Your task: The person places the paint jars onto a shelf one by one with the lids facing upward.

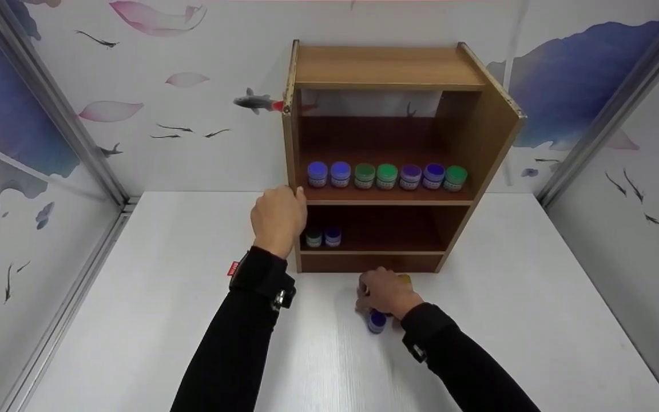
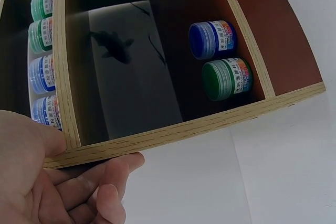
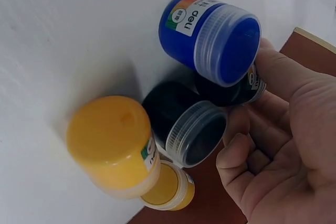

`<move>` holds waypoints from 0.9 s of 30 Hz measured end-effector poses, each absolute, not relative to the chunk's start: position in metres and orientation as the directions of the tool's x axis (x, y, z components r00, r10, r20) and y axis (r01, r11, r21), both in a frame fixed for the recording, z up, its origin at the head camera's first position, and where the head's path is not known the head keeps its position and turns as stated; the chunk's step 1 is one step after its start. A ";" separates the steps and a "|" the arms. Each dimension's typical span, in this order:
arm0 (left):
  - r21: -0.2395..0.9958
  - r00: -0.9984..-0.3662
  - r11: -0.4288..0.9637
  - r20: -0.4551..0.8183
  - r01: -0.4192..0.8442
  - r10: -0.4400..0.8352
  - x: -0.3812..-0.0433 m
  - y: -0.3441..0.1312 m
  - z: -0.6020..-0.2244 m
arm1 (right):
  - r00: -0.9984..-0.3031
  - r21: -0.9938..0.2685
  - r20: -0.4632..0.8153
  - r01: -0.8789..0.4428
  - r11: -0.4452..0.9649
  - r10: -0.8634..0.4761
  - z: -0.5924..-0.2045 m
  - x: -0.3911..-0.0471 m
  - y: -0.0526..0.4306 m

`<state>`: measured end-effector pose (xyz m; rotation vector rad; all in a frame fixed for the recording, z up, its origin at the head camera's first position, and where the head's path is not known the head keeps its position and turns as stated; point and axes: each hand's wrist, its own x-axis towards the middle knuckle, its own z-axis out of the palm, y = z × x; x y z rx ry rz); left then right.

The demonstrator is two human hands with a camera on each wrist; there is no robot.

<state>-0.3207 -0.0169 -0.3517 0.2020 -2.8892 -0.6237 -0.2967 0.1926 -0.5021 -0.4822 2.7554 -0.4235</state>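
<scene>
My left hand (image 1: pixel 278 218) grips the left side panel of a small wooden shelf (image 1: pixel 389 66), thumb at the front edge and fingers along the outer side. In front of the shelf, my right hand (image 1: pixel 385 290) reaches down over a cluster of paint jars on the table. Its thumb and fingers pinch a dark paint jar (image 3: pixel 223 92), partly hidden behind a blue jar (image 3: pixel 210 38). Beside it lie another dark jar (image 3: pixel 184 121) with a clear lid, a yellow jar (image 3: pixel 110 140) and a second yellow jar (image 3: pixel 170 187).
On the shelf's middle board stands a row of several jars with blue, purple and green lids, among them a green jar (image 1: pixel 386 176). Lower down, a green jar (image 2: pixel 227 80) and a blue jar (image 2: pixel 212 39) stand at the left. Printed panels enclose the white table (image 1: pixel 192 274).
</scene>
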 end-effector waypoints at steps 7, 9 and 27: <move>0.419 -0.972 0.904 0.160 -0.088 -0.169 -0.321 -0.017 -0.353 | -0.872 -0.413 -0.248 -0.298 0.861 -0.421 -0.500 -0.298 0.198; 0.419 -0.971 0.904 0.169 -0.085 -0.170 -0.320 -0.016 -0.353 | -0.868 -0.415 -0.253 -0.301 0.858 -0.427 -0.499 -0.298 0.200; 0.426 -0.967 0.902 0.192 -0.075 -0.171 -0.320 -0.016 -0.354 | -0.852 -0.320 -0.233 -0.389 0.864 -0.469 -0.496 -0.294 0.208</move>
